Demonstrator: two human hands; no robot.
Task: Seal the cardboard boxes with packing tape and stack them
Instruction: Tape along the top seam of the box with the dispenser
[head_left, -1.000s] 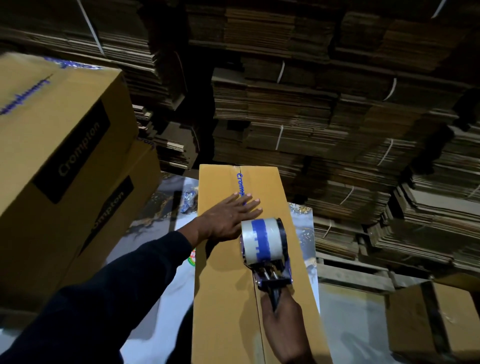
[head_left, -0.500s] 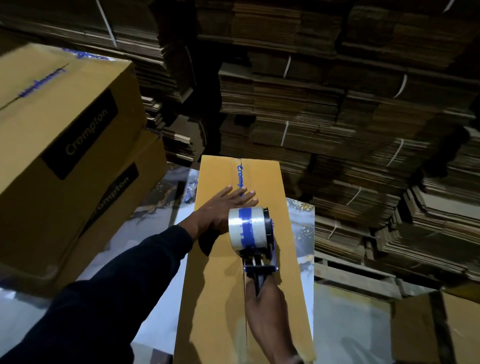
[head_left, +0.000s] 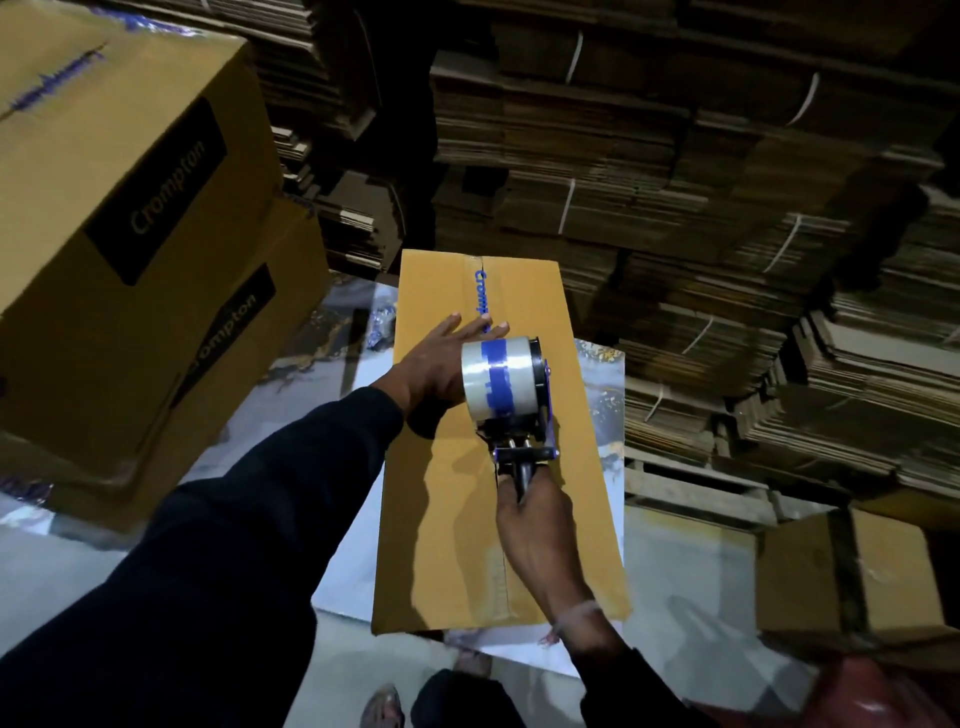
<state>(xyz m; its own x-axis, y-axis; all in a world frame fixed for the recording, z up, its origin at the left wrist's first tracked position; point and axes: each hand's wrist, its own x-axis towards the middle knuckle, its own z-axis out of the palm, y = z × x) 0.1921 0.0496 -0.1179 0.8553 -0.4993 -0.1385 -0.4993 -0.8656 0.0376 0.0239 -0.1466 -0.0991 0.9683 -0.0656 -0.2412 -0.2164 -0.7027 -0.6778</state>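
Here, box (head_left: 447, 519): a long brown carton lying flat on the white bench (head_left: 353, 582), its centre seam running away from the person, blue Crompton print at the far end.
Left hand (head_left: 441, 364): fingers straight, palm pressing flat on the box top beside the seam.
Right hand (head_left: 535, 525): grip closed round the black handle of the tape gun (head_left: 511, 410).
Tape gun: on the seam about mid-box, its clear and blue roll just beside the left hand.
Sealed boxes (head_left: 119, 208): two stacked at the left.
Background: strapped bundles of flat cardboard (head_left: 623, 156).
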